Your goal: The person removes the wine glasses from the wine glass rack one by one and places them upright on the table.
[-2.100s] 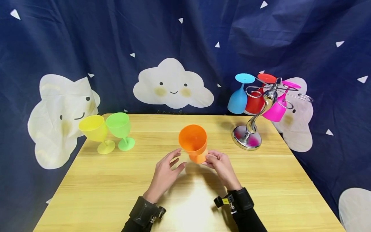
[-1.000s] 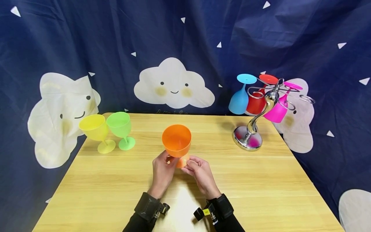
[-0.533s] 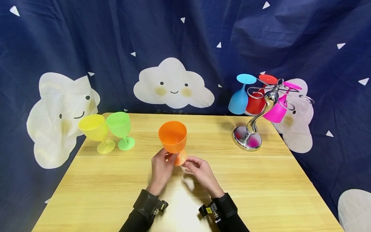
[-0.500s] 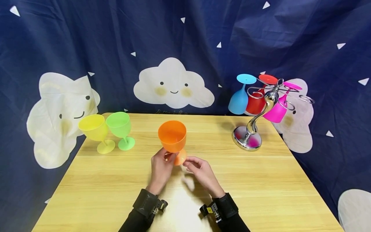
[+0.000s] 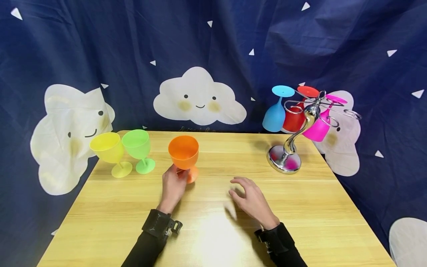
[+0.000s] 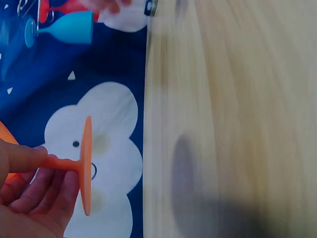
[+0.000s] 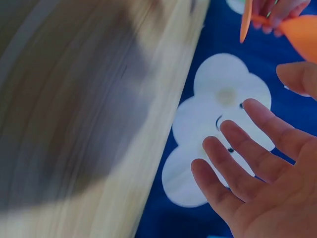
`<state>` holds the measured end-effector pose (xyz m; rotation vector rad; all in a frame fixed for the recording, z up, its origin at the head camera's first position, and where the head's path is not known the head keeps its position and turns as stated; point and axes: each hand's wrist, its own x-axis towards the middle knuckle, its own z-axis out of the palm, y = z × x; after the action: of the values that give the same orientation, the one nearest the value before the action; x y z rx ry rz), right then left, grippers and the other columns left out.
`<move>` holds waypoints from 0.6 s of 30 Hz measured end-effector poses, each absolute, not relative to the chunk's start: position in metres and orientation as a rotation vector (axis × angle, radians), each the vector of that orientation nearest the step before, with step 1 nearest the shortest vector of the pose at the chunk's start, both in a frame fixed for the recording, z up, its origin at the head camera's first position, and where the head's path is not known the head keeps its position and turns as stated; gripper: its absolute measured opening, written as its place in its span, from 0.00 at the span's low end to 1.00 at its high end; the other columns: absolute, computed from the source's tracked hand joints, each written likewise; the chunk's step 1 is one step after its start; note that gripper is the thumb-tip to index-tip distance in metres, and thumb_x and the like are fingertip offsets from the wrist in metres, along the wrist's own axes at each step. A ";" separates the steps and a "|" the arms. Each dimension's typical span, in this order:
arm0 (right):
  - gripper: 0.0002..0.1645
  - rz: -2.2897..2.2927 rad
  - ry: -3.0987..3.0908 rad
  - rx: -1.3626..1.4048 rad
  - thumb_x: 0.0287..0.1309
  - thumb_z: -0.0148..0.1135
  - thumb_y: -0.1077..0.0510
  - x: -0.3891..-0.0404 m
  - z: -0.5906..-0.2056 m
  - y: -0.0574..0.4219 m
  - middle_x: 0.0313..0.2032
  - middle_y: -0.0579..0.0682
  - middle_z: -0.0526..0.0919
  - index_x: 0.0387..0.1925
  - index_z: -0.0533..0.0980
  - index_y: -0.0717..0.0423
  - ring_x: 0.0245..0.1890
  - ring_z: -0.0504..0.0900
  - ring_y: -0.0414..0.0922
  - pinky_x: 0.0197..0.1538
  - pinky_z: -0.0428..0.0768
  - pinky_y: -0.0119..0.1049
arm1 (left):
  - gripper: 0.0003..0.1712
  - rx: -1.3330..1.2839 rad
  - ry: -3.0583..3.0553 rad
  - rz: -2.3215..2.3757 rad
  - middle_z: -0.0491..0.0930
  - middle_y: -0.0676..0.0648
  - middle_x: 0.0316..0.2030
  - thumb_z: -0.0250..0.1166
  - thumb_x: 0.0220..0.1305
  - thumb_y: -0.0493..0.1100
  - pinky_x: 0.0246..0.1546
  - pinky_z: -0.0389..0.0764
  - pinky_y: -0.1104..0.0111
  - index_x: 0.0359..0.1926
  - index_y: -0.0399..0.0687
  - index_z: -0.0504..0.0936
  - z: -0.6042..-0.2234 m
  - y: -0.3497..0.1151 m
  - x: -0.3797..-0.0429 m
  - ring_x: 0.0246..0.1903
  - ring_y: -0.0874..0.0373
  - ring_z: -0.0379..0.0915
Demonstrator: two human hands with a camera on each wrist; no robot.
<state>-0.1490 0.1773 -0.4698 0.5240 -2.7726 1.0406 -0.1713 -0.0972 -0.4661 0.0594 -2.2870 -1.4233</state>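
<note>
My left hand (image 5: 173,188) pinches the stem of an orange goblet (image 5: 184,152), bowl upward, left of the table's middle. In the left wrist view, thumb and fingers close round the orange stem (image 6: 67,163), and the foot (image 6: 86,166) stands clear of the tabletop. To the right, my right hand (image 5: 252,200) hovers over the wood with nothing in it. Its fingers (image 7: 247,148) are spread and relaxed in the right wrist view. A yellow goblet (image 5: 108,147) and a green goblet (image 5: 136,144) stand upright at the left of the table.
At the back right a chrome rack (image 5: 289,144) stands on a round base. From it hang a blue goblet (image 5: 274,115), a red goblet (image 5: 293,119) and a pink goblet (image 5: 317,128), upside down. A dark blue cloud-print curtain (image 5: 200,33) hangs behind the wooden table (image 5: 110,230).
The orange goblet passed from my right hand to my left, which has carried it leftward. My right hand has let go and drawn back to the right. The other goblets stay put.
</note>
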 end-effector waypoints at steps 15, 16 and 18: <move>0.21 0.764 -2.823 0.431 0.70 0.73 0.54 -0.137 -0.477 0.231 0.66 0.63 0.82 0.59 0.84 0.59 0.69 0.79 0.64 0.69 0.80 0.64 | 0.13 0.190 -2.470 -1.370 0.89 0.31 0.51 0.68 0.71 0.31 0.61 0.84 0.43 0.55 0.32 0.83 -0.489 -0.140 -0.208 0.55 0.35 0.85; 0.21 0.750 -2.824 0.427 0.69 0.73 0.54 -0.136 -0.477 0.234 0.66 0.63 0.83 0.58 0.84 0.59 0.68 0.80 0.64 0.68 0.80 0.64 | 0.13 0.198 -2.476 -1.370 0.88 0.31 0.51 0.68 0.71 0.31 0.61 0.84 0.43 0.55 0.32 0.83 -0.491 -0.143 -0.210 0.55 0.35 0.85; 0.21 0.723 -2.827 0.424 0.68 0.74 0.55 -0.135 -0.476 0.238 0.65 0.63 0.83 0.58 0.84 0.60 0.67 0.80 0.64 0.67 0.81 0.64 | 0.13 0.209 -2.484 -1.363 0.88 0.30 0.51 0.67 0.71 0.32 0.61 0.83 0.43 0.54 0.31 0.82 -0.494 -0.147 -0.212 0.54 0.34 0.84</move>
<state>-0.1346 0.2378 -0.4764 0.4237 -2.8273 0.7234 -0.2123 -0.1466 -0.4942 0.2093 -2.4844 -1.3631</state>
